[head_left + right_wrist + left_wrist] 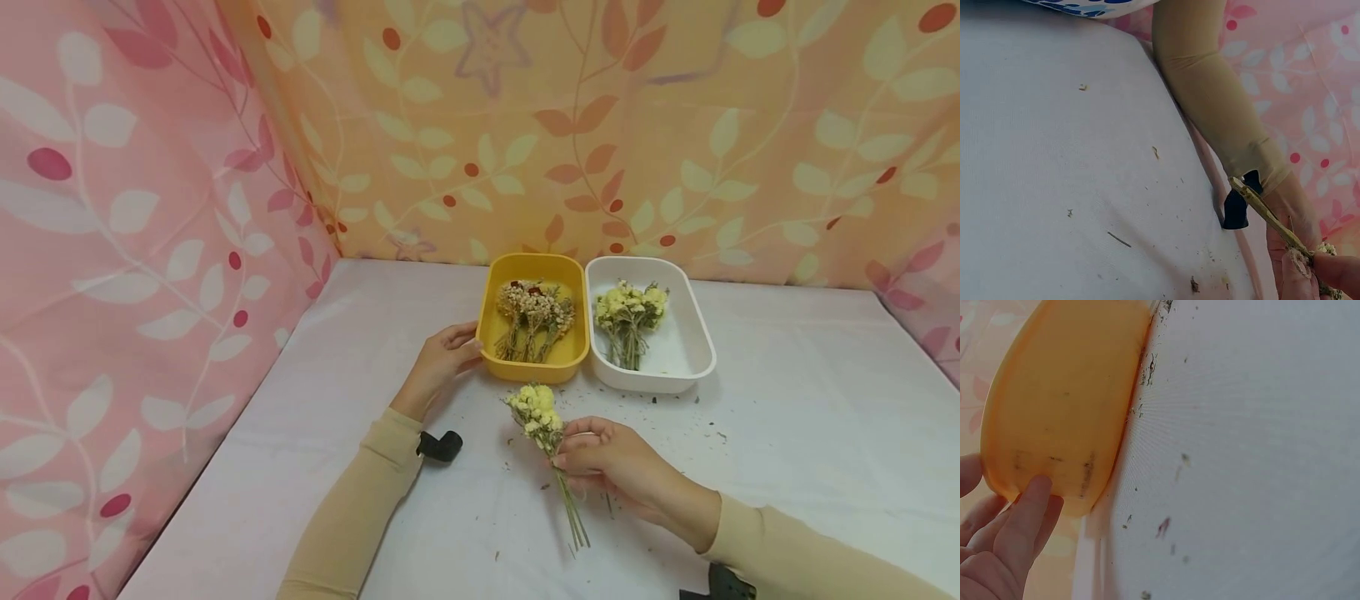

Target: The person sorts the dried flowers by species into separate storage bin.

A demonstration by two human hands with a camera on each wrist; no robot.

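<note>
A small bunch of dried yellow flowers [536,410] is pinched at its stems by my right hand [626,467], above the table in front of the two trays. The stems [1266,215] show large in the right wrist view, bound with twine. My left hand [442,362] touches the left side of a yellow tray [534,373], fingertips against its outer wall, as the left wrist view also shows. Inside that tray lie several dried bunches [534,312] with beige and dark red heads. Yellow-headed bunches [630,312] lie in the white tray [686,354] beside it.
The white-covered table [787,417] carries scattered plant crumbs [712,433], mostly before the trays. A patterned orange cloth [675,125] hangs behind, and a pink one [150,250] stands at the left. Each wrist wears a black camera mount [441,446].
</note>
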